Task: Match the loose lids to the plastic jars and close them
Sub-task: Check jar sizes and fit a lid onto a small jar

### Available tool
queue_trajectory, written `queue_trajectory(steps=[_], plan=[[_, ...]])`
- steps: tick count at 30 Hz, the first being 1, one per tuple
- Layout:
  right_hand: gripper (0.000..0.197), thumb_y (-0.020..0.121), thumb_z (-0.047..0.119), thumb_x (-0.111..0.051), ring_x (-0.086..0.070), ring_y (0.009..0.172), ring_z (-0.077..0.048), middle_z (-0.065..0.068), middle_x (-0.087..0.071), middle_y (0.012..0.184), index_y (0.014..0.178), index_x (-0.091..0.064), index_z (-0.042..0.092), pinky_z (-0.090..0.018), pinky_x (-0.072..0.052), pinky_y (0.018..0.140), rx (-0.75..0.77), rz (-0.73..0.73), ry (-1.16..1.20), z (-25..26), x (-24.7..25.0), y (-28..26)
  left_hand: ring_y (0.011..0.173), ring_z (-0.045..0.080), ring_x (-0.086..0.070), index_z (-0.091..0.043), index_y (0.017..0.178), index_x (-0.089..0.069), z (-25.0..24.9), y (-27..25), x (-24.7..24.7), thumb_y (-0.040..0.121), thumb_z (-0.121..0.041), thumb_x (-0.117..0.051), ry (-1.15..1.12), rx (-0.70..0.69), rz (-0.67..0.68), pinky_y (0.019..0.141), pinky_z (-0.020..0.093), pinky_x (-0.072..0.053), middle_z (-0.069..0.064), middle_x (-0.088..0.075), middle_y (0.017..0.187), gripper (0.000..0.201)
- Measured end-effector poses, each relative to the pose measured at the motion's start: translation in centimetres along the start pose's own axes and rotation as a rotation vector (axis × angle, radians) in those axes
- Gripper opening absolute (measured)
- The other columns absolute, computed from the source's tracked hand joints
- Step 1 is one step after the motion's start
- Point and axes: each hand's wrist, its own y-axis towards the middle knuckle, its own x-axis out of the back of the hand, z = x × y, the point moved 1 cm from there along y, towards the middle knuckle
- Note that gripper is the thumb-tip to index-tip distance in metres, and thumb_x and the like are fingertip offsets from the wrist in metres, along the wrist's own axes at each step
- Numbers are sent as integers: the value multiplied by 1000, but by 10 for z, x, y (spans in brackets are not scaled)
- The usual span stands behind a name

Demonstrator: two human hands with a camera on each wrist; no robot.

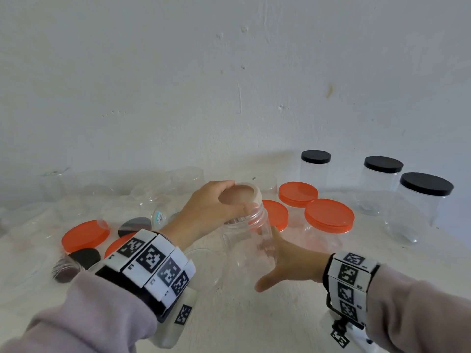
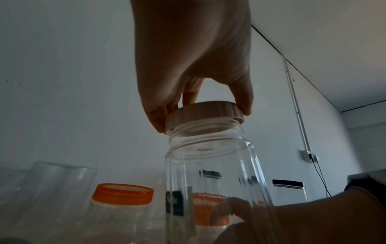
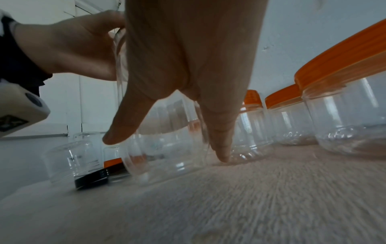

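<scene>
A clear plastic jar (image 1: 248, 240) stands upright in the middle of the table. My left hand (image 1: 238, 200) grips a beige lid (image 1: 242, 194) from above. In the left wrist view the beige lid (image 2: 208, 112) sits tilted on the jar's threaded mouth (image 2: 206, 132), pinched between my thumb and fingers. My right hand (image 1: 262, 266) wraps the jar's lower body, fingers behind it and thumb near the front of its base. In the right wrist view the jar (image 3: 167, 140) lies between my thumb (image 3: 123, 128) and a finger (image 3: 221, 145).
Three orange-lidded jars (image 1: 328, 215) stand just right of the jar, and three black-lidded jars (image 1: 427, 183) sit further right. At the left lie a loose orange lid (image 1: 85, 235), black lids (image 1: 85, 257) and several open clear jars (image 1: 150, 200). A white wall rises behind.
</scene>
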Motion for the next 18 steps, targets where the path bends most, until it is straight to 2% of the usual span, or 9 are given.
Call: queue_trajectory(steps=[3,6,9,15,18], plan=[[124,62,37,-90,-31,139,-20,3,-34,150,147,0,39,-42,-31,114,1,2,13,-1,2,-4,119,11,-51,-27,138,-50,-3,-1,-2,72,-55,-74,34,-9,12,101,40,-47,-10,-51,132,75],[116,62,37,-90,-36,135,-13,10,-37,146,147,-11,35,-39,-35,112,34,-31,80,4,10,-10,118,11,-50,-28,139,-49,-8,-2,-5,69,-58,-73,56,-23,39,101,39,-47,-11,-51,132,79],[109,64,33,-89,-40,133,-9,16,-42,141,144,-17,41,-39,-37,111,132,-66,179,14,18,-15,118,11,-51,-25,139,-50,-14,-4,-8,65,-61,-71,75,-40,65,100,40,-48,-10,-52,132,84],[109,70,27,-86,-37,136,-12,17,-38,145,147,-11,44,-40,-35,113,179,-57,193,18,19,-20,125,10,-47,-25,141,-47,-17,-4,-13,71,-59,-72,127,-50,127,105,36,-43,-10,-49,140,81],[110,71,27,-86,-35,137,-10,19,-37,145,147,-9,44,-35,-33,112,176,-39,179,16,19,-21,130,7,-43,-25,143,-43,-18,-3,-16,72,-60,-71,145,-57,145,108,33,-39,-12,-44,145,84]])
